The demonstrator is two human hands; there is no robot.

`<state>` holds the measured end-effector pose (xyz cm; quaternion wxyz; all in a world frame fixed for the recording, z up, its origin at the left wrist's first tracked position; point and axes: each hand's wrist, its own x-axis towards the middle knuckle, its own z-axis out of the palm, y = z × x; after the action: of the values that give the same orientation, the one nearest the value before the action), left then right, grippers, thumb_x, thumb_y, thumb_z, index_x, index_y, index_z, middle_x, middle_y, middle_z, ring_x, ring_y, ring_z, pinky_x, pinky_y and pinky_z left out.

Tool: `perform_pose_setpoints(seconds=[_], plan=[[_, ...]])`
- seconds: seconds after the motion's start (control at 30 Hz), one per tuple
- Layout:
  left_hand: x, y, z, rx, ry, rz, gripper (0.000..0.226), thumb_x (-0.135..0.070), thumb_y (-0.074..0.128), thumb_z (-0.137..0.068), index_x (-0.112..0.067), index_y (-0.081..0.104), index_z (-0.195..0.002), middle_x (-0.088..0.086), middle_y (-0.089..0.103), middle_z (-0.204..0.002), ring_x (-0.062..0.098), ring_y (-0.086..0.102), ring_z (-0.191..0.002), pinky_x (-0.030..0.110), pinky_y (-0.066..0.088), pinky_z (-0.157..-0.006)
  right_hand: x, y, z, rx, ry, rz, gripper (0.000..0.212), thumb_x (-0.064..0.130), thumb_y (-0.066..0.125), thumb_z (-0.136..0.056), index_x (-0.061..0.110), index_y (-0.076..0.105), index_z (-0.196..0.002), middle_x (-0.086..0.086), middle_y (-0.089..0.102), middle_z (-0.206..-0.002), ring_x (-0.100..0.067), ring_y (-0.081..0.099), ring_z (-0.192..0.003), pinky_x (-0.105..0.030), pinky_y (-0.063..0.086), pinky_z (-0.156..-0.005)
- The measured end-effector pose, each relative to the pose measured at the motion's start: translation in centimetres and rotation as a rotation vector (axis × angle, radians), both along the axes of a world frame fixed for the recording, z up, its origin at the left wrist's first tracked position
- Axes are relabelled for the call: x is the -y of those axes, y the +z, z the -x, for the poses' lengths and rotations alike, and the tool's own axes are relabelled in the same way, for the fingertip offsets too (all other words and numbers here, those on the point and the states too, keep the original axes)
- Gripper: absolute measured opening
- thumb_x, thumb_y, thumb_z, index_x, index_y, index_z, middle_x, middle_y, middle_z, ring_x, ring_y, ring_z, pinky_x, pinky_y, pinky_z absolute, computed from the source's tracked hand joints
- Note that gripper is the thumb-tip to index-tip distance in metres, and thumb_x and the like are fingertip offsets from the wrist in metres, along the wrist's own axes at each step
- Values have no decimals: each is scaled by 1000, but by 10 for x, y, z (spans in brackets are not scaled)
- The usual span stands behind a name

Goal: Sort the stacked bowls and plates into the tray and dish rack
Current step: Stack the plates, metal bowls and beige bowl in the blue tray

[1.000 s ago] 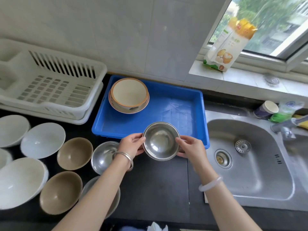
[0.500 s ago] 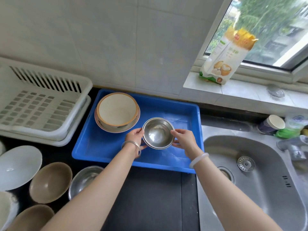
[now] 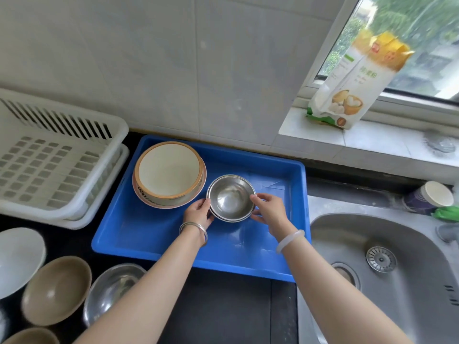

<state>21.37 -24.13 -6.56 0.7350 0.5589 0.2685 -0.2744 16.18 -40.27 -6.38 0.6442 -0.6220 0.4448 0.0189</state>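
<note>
Over blue tray (image 3: 159, 234), left hand (image 3: 198, 212) and right hand (image 3: 269, 209) grip steel bowls (image 3: 231, 198) between them.

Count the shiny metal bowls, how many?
3 that I can tell: two stacked steel bowls held over the blue tray, one steel bowl on the counter. More may be nested.

Steel bowls (image 3: 231, 198) (stacked) between both hands, over blue tray (image 3: 149, 234)

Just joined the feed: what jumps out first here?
Both hands, left hand and right hand, hold a small steel bowl stack over the blue tray at centre. Beside it in the tray sits an orange-rimmed bowl; the white dish rack stands left.
</note>
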Motion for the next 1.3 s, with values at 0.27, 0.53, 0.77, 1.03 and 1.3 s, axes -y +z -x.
perform_pose_setpoints(seconds=[0.27,0.53,0.77,1.03,1.3], plan=[[9,-1,-4,-60,28,200,32,-18,50,-94,-8,52,-124,11,60,-117,26,58,-106,37,52,-74,7,-5,-18,20,-27,-3,28,24,63,-90,6,62,-111,-10,61,-106,-15,59,-61,-17,52,-48],[27,0,-14,-35,115,232,40,-17,46,-95,-1,45,-132,16,51,-136,28,48,-126,33,43,-94,13,-4,-39,42,-48,-43,30,24,62,-91,5,59,-114,-11,63,-99,-17,62,-65,-23,55,-57],[33,-1,-22,-30,180,244,41,-17,46,-95,-4,44,-134,14,49,-138,27,47,-128,31,43,-98,13,-6,-49,43,-74,-41,26,25,63,-90,9,59,-110,-10,65,-97,-16,65,-65,-22,54,-55],[31,2,-21,2,148,220,40,-16,45,-96,-4,44,-134,14,49,-138,27,46,-128,29,42,-96,11,2,-40,52,-39,-69,25,30,57,-93,12,57,-110,-4,63,-98,-17,64,-76,-25,56,-66],[-3,20,13,117,-47,-63,43,-13,51,-93,0,45,-133,15,52,-134,22,53,-116,26,42,-97,-3,28,4,45,88,167,14,28,49,-95,18,59,-99,-3,64,-105,-18,63,-86,-33,51,-76]])
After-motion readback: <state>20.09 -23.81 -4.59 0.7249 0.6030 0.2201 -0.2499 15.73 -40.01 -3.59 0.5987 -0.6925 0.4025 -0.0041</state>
